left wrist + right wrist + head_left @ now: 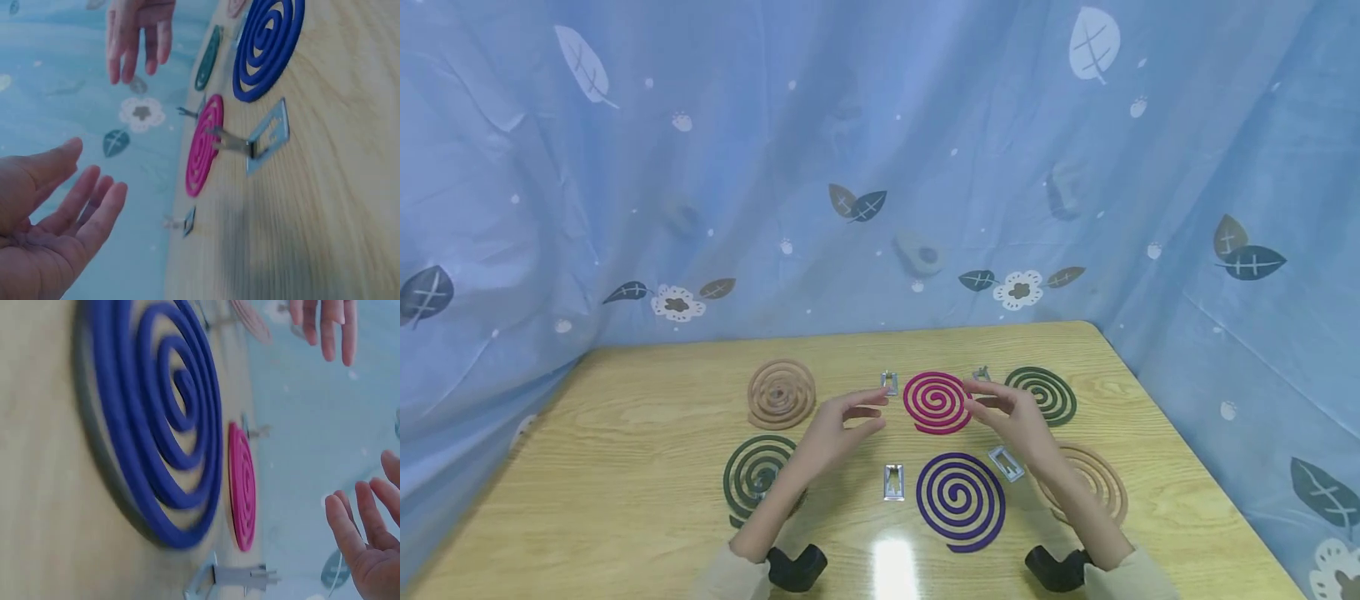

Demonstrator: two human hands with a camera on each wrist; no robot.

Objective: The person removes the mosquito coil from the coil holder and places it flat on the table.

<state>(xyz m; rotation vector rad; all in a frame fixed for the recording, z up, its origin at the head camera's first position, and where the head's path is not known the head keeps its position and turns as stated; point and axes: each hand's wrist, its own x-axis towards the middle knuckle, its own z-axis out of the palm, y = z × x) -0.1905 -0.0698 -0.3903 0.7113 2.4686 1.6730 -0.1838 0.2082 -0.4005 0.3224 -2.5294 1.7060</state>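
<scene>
My left hand (842, 425) is held above the table, left of a pink mosquito coil (937, 402). Its fingers are relaxed and slightly bent, with nothing in them. On the coil's other side, my right hand (1018, 421) is raised in the same loose way, also holding nothing. A purple mosquito coil (957, 497), blue in the wrist views, lies nearer the front edge. Small metal coil stands lie around these two: one (885, 483) left of the purple coil, another (998, 454) to its right, a third (883, 385) behind my left fingertips and one (981, 372) behind my right.
To the left lie a tan coil (781, 396) and a dark green coil (730, 479), the green partly under my left forearm. On the right are another green coil (1040, 397) and a tan coil (1116, 487) partly behind my right forearm. A blue patterned curtain (880, 125) surrounds the table (610, 467).
</scene>
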